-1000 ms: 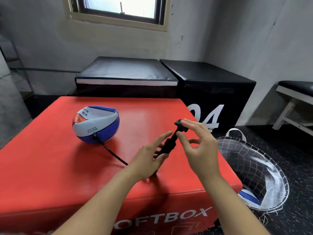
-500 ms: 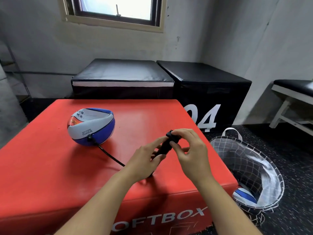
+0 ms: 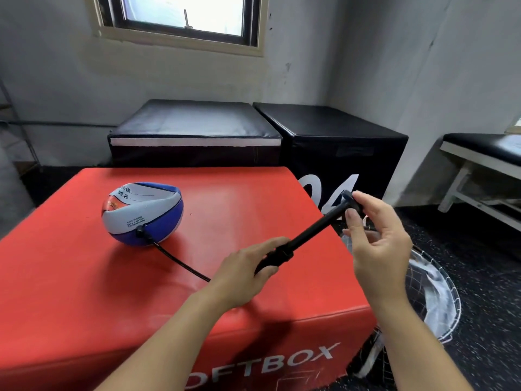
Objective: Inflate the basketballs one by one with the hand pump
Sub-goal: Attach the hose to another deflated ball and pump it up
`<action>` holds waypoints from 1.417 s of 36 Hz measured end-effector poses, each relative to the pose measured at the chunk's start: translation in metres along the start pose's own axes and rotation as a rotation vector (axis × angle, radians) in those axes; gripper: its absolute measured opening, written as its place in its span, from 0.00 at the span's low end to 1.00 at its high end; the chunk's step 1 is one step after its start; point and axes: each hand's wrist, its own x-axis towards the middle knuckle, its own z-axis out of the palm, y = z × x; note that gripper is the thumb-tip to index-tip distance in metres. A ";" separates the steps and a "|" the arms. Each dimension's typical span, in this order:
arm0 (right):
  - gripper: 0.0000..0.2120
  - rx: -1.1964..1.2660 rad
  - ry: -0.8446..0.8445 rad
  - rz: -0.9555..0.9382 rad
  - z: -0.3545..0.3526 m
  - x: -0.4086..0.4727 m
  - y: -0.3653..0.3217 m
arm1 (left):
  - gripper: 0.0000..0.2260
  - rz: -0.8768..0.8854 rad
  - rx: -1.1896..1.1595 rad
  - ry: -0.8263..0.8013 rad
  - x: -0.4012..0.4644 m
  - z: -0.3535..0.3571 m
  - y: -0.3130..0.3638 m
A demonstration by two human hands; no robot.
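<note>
Black plastic hand pump (image 3: 306, 236) slants over the red padded box (image 3: 84, 277). My left hand (image 3: 242, 273) grips its barrel; my right hand (image 3: 376, 235) pinches the extended T-handle, far right. Its black hose (image 3: 180, 262) runs left to the half-flat blue, white and red basketball (image 3: 142, 213) resting on the box.

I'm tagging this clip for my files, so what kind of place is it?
Probably a small gym or training room: a red soft plyo box, black padded jump boxes, one bearing big numerals, a padded bench, and dark speckled flooring.
</note>
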 end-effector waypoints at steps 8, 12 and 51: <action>0.16 -0.004 -0.090 -0.077 0.023 -0.002 -0.009 | 0.39 0.010 -0.120 0.035 -0.003 -0.005 -0.006; 0.17 0.015 -0.150 -0.078 0.037 -0.007 -0.008 | 0.39 0.007 -0.151 0.049 -0.003 -0.007 -0.009; 0.10 0.084 0.000 0.042 -0.004 0.003 0.004 | 0.30 0.016 0.043 -0.024 -0.001 -0.003 0.001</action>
